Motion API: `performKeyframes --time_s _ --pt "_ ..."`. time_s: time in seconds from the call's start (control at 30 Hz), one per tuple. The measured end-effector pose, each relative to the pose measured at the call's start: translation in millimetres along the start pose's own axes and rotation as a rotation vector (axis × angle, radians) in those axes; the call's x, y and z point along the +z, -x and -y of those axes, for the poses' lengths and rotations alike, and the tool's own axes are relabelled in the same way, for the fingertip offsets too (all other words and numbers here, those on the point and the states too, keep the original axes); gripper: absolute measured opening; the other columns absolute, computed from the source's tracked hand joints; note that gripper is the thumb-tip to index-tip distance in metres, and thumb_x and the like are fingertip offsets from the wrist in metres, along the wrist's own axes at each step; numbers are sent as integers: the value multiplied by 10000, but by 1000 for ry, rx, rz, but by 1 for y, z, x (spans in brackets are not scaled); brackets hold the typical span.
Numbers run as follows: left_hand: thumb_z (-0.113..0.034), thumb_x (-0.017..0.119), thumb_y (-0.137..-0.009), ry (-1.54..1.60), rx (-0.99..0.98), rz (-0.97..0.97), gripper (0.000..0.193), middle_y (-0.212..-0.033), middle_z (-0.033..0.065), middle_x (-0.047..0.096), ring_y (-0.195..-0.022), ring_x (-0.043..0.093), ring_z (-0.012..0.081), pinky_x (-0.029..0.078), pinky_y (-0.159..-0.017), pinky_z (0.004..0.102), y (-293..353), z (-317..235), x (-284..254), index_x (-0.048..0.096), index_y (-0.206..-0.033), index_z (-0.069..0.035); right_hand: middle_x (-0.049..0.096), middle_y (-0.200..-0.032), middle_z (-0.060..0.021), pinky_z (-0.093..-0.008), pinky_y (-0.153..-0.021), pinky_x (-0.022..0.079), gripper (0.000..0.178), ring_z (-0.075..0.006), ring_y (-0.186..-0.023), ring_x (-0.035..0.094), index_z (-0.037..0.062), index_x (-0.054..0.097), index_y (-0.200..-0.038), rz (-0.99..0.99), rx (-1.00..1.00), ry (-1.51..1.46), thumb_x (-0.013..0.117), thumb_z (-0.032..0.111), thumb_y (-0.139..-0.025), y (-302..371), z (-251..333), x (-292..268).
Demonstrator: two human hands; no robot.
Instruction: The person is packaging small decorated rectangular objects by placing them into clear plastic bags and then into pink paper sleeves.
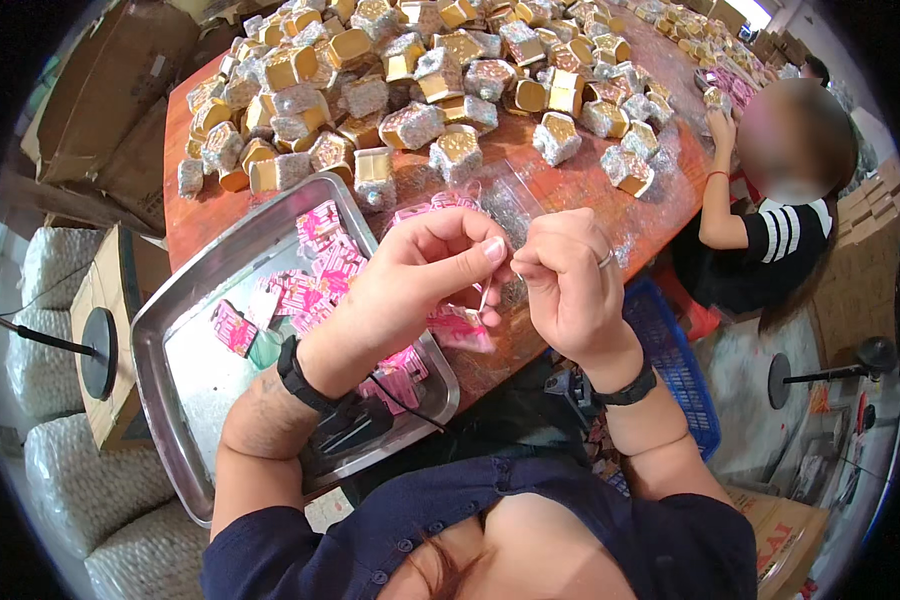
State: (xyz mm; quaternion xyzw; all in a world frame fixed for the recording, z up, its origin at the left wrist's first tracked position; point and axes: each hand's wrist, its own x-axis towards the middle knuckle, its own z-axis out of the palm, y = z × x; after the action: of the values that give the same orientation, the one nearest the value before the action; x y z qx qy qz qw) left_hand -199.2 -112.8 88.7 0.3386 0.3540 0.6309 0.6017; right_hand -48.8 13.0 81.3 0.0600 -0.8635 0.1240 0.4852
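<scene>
A thin pale strip (485, 297) is held below the fingertips of the left hand (420, 275), whose thumb and forefinger are drawn into a narrow pinch, presumably because so slight a thing offers little to grip. The fingers of the right hand (573, 285) are also pinched tight, almost touching the left; whether anything is caught between them cannot be told. Both hands are raised over the near edge of the red-brown wooden desk (195, 205), probably so that fine work can be watched closely.

Beneath the left forearm, flat pink-and-white printed pieces (315, 290) are scattered in a shallow, rectangular stainless-steel tray (152, 400), whose raised rim seems suited to keeping them together. Gold-and-white house-shaped boxes wrapped in clear bubble wrap (455, 150) are heaped across the far side, the wrap likely serving as padding. A blue perforated plastic basket (682, 370) is placed lower, beside the right forearm.
</scene>
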Motion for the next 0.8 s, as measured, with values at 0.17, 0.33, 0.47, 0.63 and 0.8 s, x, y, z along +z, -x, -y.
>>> performKeyframes --time_s 0.17,0.33,0.47,0.63,0.8 --pt "-113 585 -996 -373 233 -169 147 -841 22 610 -722 628 92 541 -660 249 3 4 8 592 -1022 32 606 -1004 -111 -385 -767 508 284 -296 -892 607 28 568 -1038 52 -65 -28 721 24 -798 -5 -11 -3" --pt "-132 572 -1005 -450 421 -208 157 -859 28 607 -728 632 92 543 -636 240 3 1 5 593 -1027 21 611 -1163 -189 -448 -913 474 542 -382 -1053 592 21 559 -1200 -97 409 362 766 359 -831 4 -113 -27" --pt "-121 537 -1020 -512 430 -261 143 -885 36 548 -734 616 117 515 -665 243 3 -7 10 551 -990 18 580 -1205 -253 -493 -901 480 654 -412 -1089 584 24 537 -1253 43 524 983 746 463 -815 83 -225 -49" --pt "-81 557 -999 -754 595 -325 85 -828 34 551 -707 586 93 493 -627 242 2 -9 -7 532 -987 0 554 -1262 -227 -473 -887 496 702 -399 -1114 579 41 499 -1303 273 799 649 765 447 -796 51 -159 -41" --pt "45 572 -920 -1125 668 -363 82 -845 138 543 -754 571 275 475 -668 340 7 -18 3 531 -986 17 538 -1255 -153 -390 -991 443 720 -273 -1163 545 22 491 -1308 -12 581 -53 861 264 -740 12 -46 -25"
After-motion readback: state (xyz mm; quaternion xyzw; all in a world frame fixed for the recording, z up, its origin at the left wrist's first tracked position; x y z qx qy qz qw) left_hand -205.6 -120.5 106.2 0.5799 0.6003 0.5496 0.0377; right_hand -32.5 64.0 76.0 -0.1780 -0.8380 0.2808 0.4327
